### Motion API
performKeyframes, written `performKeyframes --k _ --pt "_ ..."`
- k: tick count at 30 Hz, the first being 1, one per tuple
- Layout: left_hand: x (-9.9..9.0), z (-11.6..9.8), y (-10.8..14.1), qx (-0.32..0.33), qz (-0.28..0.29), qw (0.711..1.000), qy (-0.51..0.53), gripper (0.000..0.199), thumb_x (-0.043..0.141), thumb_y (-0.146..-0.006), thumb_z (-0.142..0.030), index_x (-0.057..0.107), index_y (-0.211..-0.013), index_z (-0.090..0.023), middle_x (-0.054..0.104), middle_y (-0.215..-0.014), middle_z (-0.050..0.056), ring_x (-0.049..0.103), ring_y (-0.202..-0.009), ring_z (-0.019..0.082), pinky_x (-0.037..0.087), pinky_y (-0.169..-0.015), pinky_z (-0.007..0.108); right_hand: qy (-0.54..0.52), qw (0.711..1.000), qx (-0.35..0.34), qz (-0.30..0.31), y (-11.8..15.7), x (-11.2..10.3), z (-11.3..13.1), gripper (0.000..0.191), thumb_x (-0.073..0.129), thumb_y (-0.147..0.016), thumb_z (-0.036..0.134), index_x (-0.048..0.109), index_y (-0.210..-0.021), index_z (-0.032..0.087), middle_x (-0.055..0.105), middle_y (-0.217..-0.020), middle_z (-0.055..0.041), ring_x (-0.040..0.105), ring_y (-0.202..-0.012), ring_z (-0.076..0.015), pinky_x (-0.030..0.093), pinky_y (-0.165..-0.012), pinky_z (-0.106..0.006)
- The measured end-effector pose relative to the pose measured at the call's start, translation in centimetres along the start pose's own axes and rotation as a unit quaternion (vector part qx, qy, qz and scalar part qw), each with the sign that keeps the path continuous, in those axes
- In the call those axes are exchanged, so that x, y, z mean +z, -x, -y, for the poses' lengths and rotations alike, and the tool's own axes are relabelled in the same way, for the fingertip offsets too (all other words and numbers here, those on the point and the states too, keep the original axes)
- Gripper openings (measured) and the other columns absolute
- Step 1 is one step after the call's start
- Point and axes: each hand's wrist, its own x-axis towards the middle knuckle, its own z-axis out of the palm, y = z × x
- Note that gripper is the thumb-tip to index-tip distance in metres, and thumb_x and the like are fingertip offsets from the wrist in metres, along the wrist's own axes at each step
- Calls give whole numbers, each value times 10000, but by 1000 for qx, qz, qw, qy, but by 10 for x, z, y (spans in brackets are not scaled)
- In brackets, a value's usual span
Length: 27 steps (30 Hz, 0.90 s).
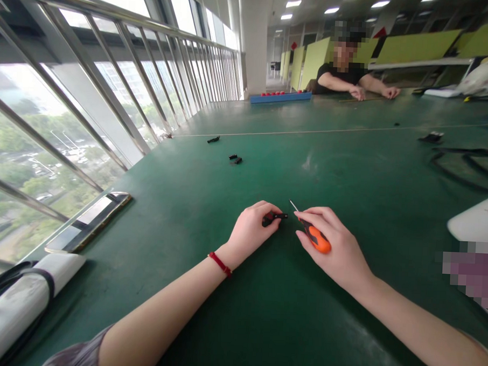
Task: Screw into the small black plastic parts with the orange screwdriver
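Note:
My left hand (252,226), with a red band at the wrist, pinches a small black part (271,217) between thumb and fingers, just above the green tabletop (194,202). To its right, my right hand (338,246) holds a screwdriver (319,239) with an orange and black handle. The screwdriver's thin metal shaft points up and to the left, past the black part, and a small gap shows between the two. Farther up the table lie two small black pieces (236,159) close together, and another black piece (213,140) beyond them.
A phone (91,219) and a white power strip (32,298) with black cable lie along the left edge by the metal railing (124,43). Black cables (467,166) and a white object (479,217) are at the right. Across the table, beside a blue tray (280,98), sits a person (342,74).

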Motion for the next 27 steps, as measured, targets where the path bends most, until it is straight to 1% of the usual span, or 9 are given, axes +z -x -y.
performKeyframes --k 3,6,8,9,12,14,16,23,27 --pt "-4 6 -3 0 -9 1000 0 162 572 -797 -163 654 -937 -166 646 -851 30 593 -744 127 499 -691 242 -20 999 11 -37 0 -3 0 295 512 -861 319 592 -1120 203 539 -1048 -95 603 -885 -191 524 -715 -306" --pt "-7 13 -5 17 -7 1000 -2 182 557 -815 -164 667 -959 -182 647 -876 28 590 -749 121 499 -702 243 -33 998 26 -35 0 -4 -2 283 500 -868 331 594 -1096 191 598 -915 -70 604 -752 -168 508 -653 -297" --pt "-8 17 -5 24 -4 1000 4 174 549 -827 -175 679 -943 -186 648 -896 31 592 -755 120 500 -702 242 -59 997 31 -27 1 -5 -2 236 501 -867 316 592 -1047 193 635 -824 -42 593 -647 -145 491 -594 -277" --pt "-8 18 -5 23 -2 1000 7 171 548 -830 -181 681 -937 -186 648 -903 33 593 -759 121 501 -702 243 -75 996 29 -33 2 -5 -1 202 510 -860 298 586 -1016 194 645 -794 -31 588 -610 -135 482 -567 -263" --pt "-7 21 -5 18 -1 1000 10 167 553 -828 -189 683 -932 -185 646 -908 36 597 -768 127 500 -705 249 -126 989 -8 -79 3 -8 2 91 542 -818 211 544 -909 204 647 -716 6 588 -546 -108 461 -520 -223" --pt "-7 20 -5 16 -3 1000 9 163 557 -825 -189 682 -930 -185 643 -907 34 595 -771 127 498 -707 250 -140 984 -38 -108 5 -10 4 74 547 -791 164 514 -837 212 618 -633 36 568 -493 -94 441 -489 -207" --pt "-7 19 -5 15 -5 1000 7 159 559 -824 -188 680 -926 -184 639 -899 32 592 -772 127 495 -700 248 -140 982 -52 -118 6 -11 6 79 541 -783 148 503 -794 216 587 -577 51 539 -449 -87 421 -464 -207" --pt "-8 16 -5 16 -3 1000 -6 157 542 -825 -174 672 -914 -182 634 -889 33 591 -778 130 495 -707 258 -140 980 -59 -130 9 -10 6 51 537 -791 172 515 -790 218 597 -620 32 537 -466 -93 411 -465 -227" --pt "-7 16 -4 18 0 1000 -6 160 535 -829 -178 668 -918 -181 632 -902 36 591 -782 132 500 -713 263 -136 981 -73 -120 7 -12 7 69 533 -788 153 507 -793 217 594 -612 36 535 -464 -88 414 -464 -215"
